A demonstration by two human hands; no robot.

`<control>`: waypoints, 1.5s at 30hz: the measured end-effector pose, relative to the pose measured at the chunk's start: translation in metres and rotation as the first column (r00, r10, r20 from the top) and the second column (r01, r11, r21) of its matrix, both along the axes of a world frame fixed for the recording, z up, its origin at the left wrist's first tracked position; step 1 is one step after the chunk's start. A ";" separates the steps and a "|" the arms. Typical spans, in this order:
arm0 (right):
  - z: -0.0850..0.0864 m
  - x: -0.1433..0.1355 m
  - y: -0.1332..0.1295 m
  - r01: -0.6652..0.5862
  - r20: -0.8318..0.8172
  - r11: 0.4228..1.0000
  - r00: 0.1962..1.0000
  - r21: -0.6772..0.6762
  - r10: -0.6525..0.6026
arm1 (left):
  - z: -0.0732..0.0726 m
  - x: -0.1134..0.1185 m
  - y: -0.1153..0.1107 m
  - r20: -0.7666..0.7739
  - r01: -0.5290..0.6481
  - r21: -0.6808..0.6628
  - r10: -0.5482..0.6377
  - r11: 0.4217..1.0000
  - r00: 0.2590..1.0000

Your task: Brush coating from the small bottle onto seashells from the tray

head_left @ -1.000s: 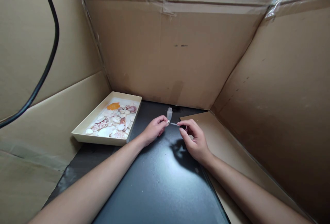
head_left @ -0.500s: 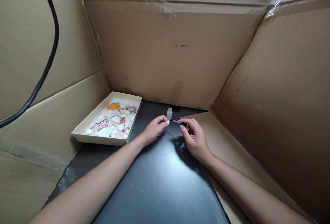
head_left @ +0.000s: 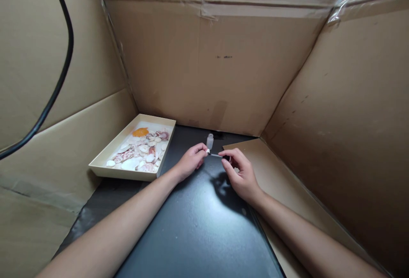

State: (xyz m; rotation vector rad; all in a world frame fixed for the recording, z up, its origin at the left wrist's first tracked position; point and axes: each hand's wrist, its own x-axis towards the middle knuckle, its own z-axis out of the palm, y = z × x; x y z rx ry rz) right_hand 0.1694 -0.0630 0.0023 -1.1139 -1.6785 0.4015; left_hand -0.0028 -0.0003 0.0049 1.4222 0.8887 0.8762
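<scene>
My left hand [head_left: 191,160] is closed, pinching a small white shell [head_left: 208,151] between thumb and fingertips. In my right hand [head_left: 239,169] is the dark cap of a small applicator brush [head_left: 216,155], gripped between thumb and fingers. The brush's thin stem points left, and its dark tip is at the shell, seemingly touching it. Just behind my left fingertips a small frosted bottle [head_left: 210,142] stands upright and uncapped on the dark table [head_left: 191,227].
A shallow cream tray [head_left: 123,175] holding many shells and an orange piece [head_left: 140,132] stands at the left. Cardboard walls [head_left: 198,65] enclose the table on three sides. A flat cardboard sheet [head_left: 271,175] lies at the right. A black cable [head_left: 68,47] hangs at the upper left.
My right hand has shifted slightly left and down, bringing the brush tip from beside the shell to its lower edge. The shell has tilted a little in my left fingers.
</scene>
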 end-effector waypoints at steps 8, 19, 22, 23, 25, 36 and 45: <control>0.000 0.000 0.001 0.013 -0.016 1.000 1.000 0.000 -0.013 | 0.001 0.000 -0.001 0.014 -0.009 -0.018 0.009 1.000 1.000; -0.001 0.000 0.002 0.005 -0.006 1.000 1.000 -0.005 -0.006 | 0.001 0.000 -0.001 0.011 0.005 -0.002 -0.005 1.000 1.000; 0.000 0.000 0.002 0.052 0.002 0.999 0.999 -0.017 -0.052 | 0.001 0.000 -0.001 0.009 0.011 0.013 -0.011 1.000 1.000; 0.000 0.000 0.002 0.076 -0.010 0.997 0.997 -0.013 -0.076 | 0.000 0.000 -0.001 0.006 0.013 0.018 -0.014 1.000 1.000; 0.001 0.000 0.001 0.087 -0.029 0.996 0.996 -0.002 -0.087 | 0.000 0.000 -0.001 0.000 0.014 0.024 -0.014 1.000 1.000; -0.002 0.001 0.002 0.031 -0.022 0.999 0.999 0.012 -0.031 | -0.001 0.000 0.001 0.045 0.002 -0.059 0.000 0.998 0.999; 0.000 0.000 0.001 0.012 -0.011 1.000 1.000 0.017 -0.011 | -0.001 0.000 0.002 0.093 0.009 -0.070 -0.002 0.998 0.996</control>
